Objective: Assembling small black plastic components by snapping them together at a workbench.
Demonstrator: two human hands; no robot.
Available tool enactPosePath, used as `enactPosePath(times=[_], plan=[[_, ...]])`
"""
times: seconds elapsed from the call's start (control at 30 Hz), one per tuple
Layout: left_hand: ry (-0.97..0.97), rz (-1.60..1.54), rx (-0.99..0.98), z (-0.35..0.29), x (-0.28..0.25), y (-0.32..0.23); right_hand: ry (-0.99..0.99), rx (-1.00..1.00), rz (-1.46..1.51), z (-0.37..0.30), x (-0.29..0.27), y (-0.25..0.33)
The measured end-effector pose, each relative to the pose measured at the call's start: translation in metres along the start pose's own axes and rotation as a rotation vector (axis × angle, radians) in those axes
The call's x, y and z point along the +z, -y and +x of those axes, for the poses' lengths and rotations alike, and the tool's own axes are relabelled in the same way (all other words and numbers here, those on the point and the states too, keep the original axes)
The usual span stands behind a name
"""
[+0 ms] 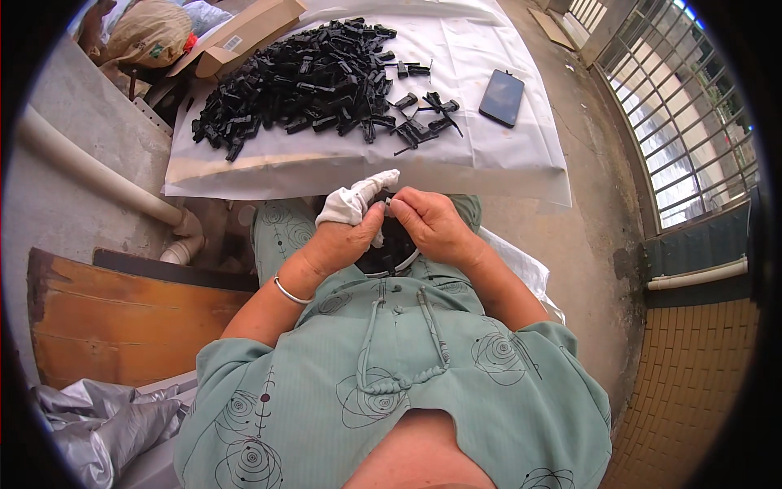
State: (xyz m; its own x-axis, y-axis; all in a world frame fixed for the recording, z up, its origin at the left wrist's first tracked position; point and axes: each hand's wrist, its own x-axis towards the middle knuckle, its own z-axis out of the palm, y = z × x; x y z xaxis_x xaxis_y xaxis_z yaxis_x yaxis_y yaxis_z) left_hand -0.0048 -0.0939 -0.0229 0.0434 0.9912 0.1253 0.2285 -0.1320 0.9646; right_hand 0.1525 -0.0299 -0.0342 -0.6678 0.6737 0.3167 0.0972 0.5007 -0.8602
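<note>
My left hand is raised in front of my lap, a white glove over its fingers and the thumb bare. My right hand is bare, its thumb and forefinger pinched together close to the left thumb tip. Both sets of fingertips meet over something too small to make out. Beneath the hands, between my knees, sits a pale-rimmed container with black pieces in it, partly hidden by my hands. Beyond them, on a table covered in white sheeting, lies a large heap of small black plastic parts.
Several loose black parts lie right of the heap, near a dark phone. An open cardboard box stands at the back left. A wooden board and a pipe are on my left; a barred window is on the right.
</note>
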Motion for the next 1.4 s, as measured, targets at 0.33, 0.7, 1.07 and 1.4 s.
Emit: enactPosePath(times=[0.33, 0.7, 1.07, 1.4], plan=[[-0.06, 0.458, 0.265, -0.001, 0.015, 0.004, -0.144, 0.125, -0.075, -0.007, 0.014, 0.004], [0.075, -0.339, -0.102, 0.011, 0.001, 0.004, 0.03, 0.24, 0.001, -0.022, -0.013, -0.017], [0.238, -0.386, -0.242, 0.006, 0.009, 0.004, -0.069, 0.126, 0.146, -0.016, -0.007, -0.017], [0.13, -0.5, -0.306, 0.003, 0.004, 0.013, 0.104, 0.214, 0.201, -0.016, -0.001, -0.013]])
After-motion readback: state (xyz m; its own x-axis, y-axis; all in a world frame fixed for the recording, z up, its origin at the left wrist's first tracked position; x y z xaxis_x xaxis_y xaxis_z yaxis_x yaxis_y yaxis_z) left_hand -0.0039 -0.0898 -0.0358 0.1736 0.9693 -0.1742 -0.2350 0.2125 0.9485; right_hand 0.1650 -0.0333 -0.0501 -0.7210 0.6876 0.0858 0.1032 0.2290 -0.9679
